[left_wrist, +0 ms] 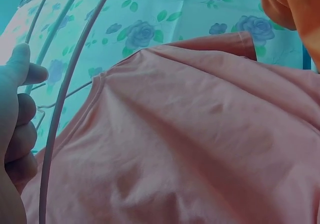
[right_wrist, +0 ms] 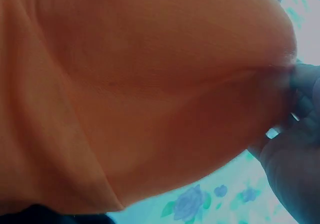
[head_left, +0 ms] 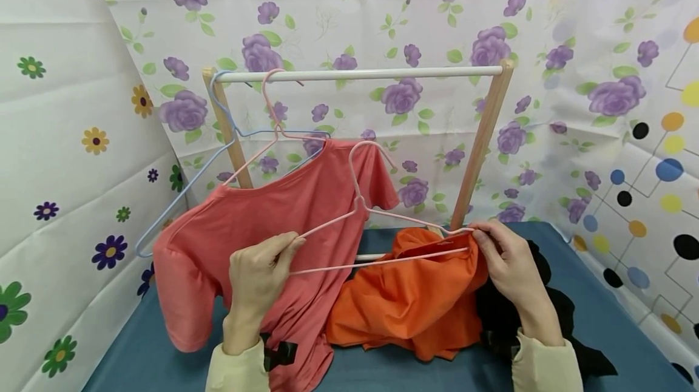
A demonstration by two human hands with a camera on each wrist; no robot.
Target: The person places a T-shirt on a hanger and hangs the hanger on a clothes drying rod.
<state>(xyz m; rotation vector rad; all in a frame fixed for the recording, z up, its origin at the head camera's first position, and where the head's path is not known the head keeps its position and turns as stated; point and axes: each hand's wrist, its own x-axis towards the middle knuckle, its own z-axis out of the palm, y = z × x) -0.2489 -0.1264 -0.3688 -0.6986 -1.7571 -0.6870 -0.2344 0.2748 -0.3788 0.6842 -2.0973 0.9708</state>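
Note:
In the head view my left hand (head_left: 259,277) grips the left end of a pale pink hanger (head_left: 359,199), its fingers curled round the wire. My right hand (head_left: 505,255) pinches the orange garment (head_left: 406,304) at the hanger's right end, where the wire runs into the cloth. The orange cloth hangs in loose folds from there, low over the table. Behind my left hand a coral T-shirt (head_left: 273,222) hangs on a pink hanger (head_left: 271,107) from the rack. The right wrist view is mostly filled by the orange garment (right_wrist: 165,109), with my right hand (right_wrist: 295,139) at its edge.
A clothes rack with a white rail (head_left: 360,74) and wooden posts stands behind. A blue hanger (head_left: 188,184) hangs at its left end. Black cloth (head_left: 568,325) lies on the blue-covered table (head_left: 136,343) at the right. Patterned sheets (head_left: 349,10) enclose the back and sides.

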